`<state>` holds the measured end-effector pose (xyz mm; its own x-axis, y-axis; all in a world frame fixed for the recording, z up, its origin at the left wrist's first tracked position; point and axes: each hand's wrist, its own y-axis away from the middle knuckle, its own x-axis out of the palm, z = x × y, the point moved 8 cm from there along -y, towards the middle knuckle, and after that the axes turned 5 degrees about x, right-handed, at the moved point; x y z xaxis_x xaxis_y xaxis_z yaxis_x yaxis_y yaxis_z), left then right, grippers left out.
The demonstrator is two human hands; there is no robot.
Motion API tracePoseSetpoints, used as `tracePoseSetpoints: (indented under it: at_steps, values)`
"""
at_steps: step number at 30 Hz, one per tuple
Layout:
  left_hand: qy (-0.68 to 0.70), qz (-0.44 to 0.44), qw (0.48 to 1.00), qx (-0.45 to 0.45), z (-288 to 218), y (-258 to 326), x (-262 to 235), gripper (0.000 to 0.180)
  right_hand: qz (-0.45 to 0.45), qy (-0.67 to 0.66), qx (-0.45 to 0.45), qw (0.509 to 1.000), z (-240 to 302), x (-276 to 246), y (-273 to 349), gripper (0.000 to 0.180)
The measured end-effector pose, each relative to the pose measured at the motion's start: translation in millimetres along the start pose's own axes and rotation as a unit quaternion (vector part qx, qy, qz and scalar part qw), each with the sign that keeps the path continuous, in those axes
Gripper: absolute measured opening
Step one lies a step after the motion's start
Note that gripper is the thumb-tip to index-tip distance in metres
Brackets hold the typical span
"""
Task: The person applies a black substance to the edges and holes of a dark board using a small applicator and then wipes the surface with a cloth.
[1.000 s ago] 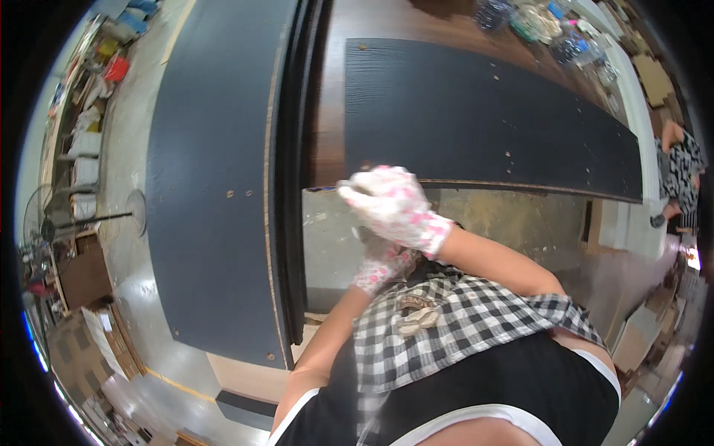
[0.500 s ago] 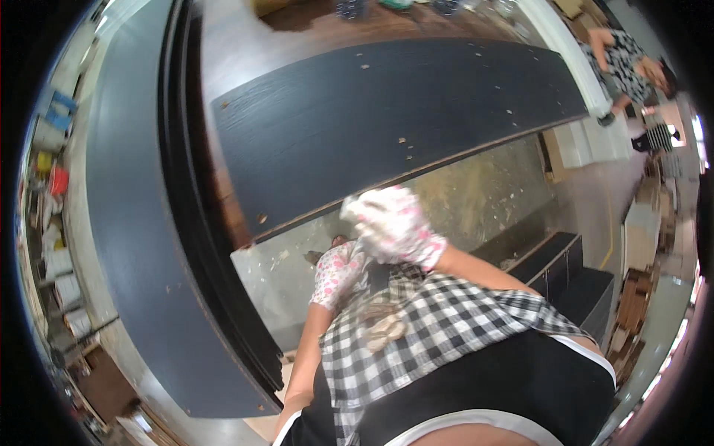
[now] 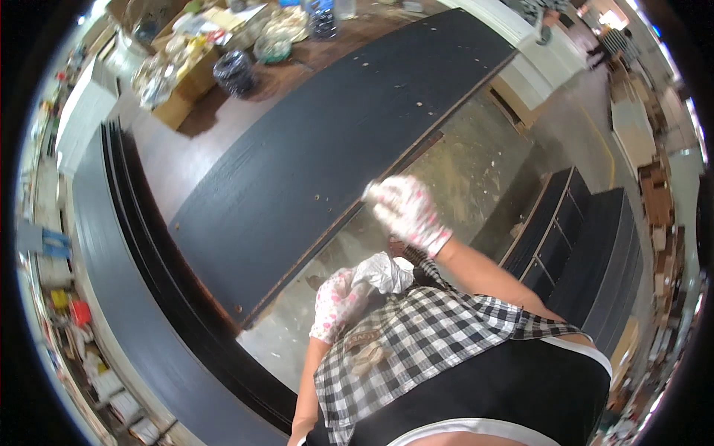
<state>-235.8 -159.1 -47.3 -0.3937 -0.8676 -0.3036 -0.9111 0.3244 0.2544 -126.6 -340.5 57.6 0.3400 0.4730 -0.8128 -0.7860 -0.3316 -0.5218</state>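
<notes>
A long dark board (image 3: pixel 327 141) with small holes and pale specks lies on a brown table in front of me. My left hand (image 3: pixel 335 301), in a white glove with pink spots, is closed on a crumpled silvery-white bag or wrapper (image 3: pixel 387 273) near my checked apron. My right hand (image 3: pixel 409 212), gloved alike, is closed just off the board's near edge. Its fingertips are pressed together around something whitish and small that I cannot make out.
A stack of dark boards (image 3: pixel 141 297) runs along the left. On the table's far part stand a cardboard box (image 3: pixel 190 97), a dark jar (image 3: pixel 236 73) and a plastic bottle (image 3: pixel 321 18). More dark panels (image 3: pixel 587 253) stand at right. Two people are at the far right.
My view has turned, so the board slants more and the far tabletop shows. My hands have moved apart, and the crumpled silvery-white piece in my left hand now shows clearly.
</notes>
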Motion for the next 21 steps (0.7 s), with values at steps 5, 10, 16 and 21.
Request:
tracePoseSetpoints:
  at_steps: [5, 10, 16, 21]
  values:
    - [0.123, 0.007, 0.986, 0.110, -77.2, -1.3, -10.0, 0.027, -0.093, 0.103, 0.171, 0.975, -149.3, -72.5, -17.3, 0.027]
    - [0.065, -0.180, 0.932, 0.308, -141.0, 14.1, -55.5, 0.039, -0.070, 0.030, 0.064, 0.995, -70.9, -56.0, 3.1, 0.030]
    - [-0.178, -0.244, 0.869, 0.393, -200.8, 2.6, -39.0, 0.044, -0.105, 0.099, 0.118, 0.983, -141.5, -129.1, 8.6, 0.028]
    - [-0.224, -0.182, 0.867, 0.405, -258.6, -25.1, -9.3, 0.036, -0.107, 0.069, 0.220, 0.967, -241.6, -174.5, -8.9, 0.028]
